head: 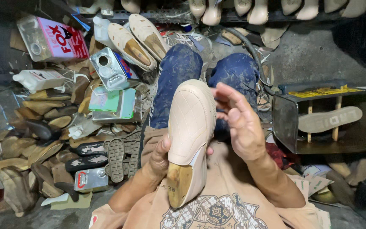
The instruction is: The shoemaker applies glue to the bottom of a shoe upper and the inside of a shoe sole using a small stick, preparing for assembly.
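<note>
Cluttered floor, left hand (159,159) gripping beige shoe (190,127)

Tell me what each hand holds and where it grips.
Left hand grips the beige shoe around its middle, near the wooden last's heel. Right hand is open beside the shoe, holding nothing.

dim grey concrete floor (318,51), dark metal stand (286,123) at right, cluttered rack (234,17) above
</note>
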